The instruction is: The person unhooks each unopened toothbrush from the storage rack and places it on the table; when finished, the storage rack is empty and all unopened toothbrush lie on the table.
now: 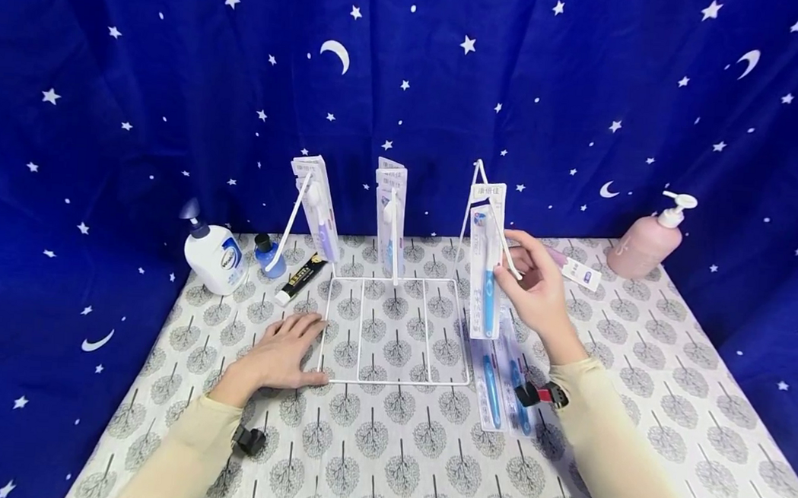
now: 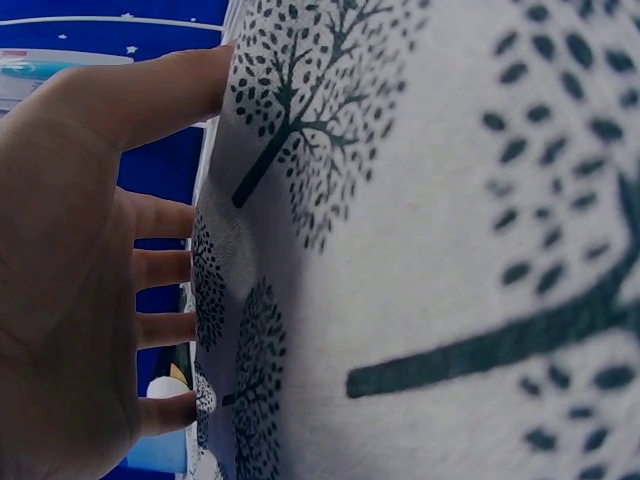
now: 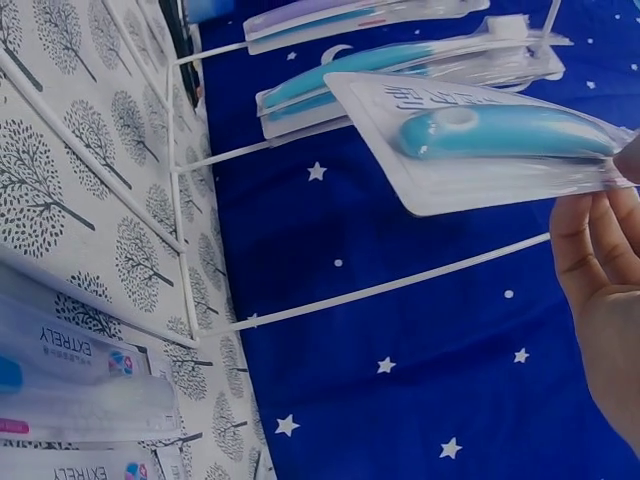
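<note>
My right hand (image 1: 537,288) pinches the side edge of a blue toothbrush in a clear blister pack (image 1: 483,304), upright at the right arm of a white wire rack (image 1: 398,383). The rack's prong slants across the pack's top; I cannot tell whether it passes through the hole. In the right wrist view the fingers (image 3: 580,240) touch the pack (image 3: 500,140). My left hand (image 1: 286,349) rests on the tablecloth, fingers spread, beside the rack's left base wire. Purple toothbrush packs (image 1: 322,214) hang on the left arm, blue ones (image 1: 390,225) on the middle arm.
More blue toothbrush packs (image 1: 492,388) lie right of the rack. On the left stand a white pump bottle (image 1: 214,260) and a blue bottle (image 1: 270,256), beside a black toothpaste tube (image 1: 301,277). A white-and-purple tube (image 1: 579,274) and a pink pump bottle (image 1: 644,245) are at right.
</note>
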### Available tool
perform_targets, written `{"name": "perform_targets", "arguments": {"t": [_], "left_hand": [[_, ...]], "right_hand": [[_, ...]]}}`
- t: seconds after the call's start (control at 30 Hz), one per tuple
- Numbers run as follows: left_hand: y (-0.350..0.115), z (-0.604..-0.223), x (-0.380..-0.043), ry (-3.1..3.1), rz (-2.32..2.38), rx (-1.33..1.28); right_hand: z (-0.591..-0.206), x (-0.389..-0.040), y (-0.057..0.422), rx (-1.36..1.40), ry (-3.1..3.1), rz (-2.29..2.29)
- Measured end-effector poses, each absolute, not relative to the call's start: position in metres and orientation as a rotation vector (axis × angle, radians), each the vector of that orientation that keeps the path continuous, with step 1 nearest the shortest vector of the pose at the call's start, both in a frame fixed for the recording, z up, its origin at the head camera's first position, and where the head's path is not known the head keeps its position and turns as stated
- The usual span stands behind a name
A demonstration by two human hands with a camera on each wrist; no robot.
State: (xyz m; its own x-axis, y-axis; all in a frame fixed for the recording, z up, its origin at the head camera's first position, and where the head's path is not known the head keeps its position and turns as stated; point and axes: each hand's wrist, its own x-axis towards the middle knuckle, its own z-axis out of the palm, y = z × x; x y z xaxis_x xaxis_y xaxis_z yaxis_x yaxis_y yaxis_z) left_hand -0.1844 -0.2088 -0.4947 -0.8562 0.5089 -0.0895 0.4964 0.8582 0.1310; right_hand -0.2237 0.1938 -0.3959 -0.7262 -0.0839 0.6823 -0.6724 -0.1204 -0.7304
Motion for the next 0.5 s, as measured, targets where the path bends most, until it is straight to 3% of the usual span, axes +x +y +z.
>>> {"name": "perform_targets", "arguments": {"t": [0.5], "left_hand": [[-0.208, -0.496, -0.184, 2.914, 0.146, 0.782]], "right_hand": [[-0.394, -0.197, 0.202, 0.94, -1.713, 1.95]]}}
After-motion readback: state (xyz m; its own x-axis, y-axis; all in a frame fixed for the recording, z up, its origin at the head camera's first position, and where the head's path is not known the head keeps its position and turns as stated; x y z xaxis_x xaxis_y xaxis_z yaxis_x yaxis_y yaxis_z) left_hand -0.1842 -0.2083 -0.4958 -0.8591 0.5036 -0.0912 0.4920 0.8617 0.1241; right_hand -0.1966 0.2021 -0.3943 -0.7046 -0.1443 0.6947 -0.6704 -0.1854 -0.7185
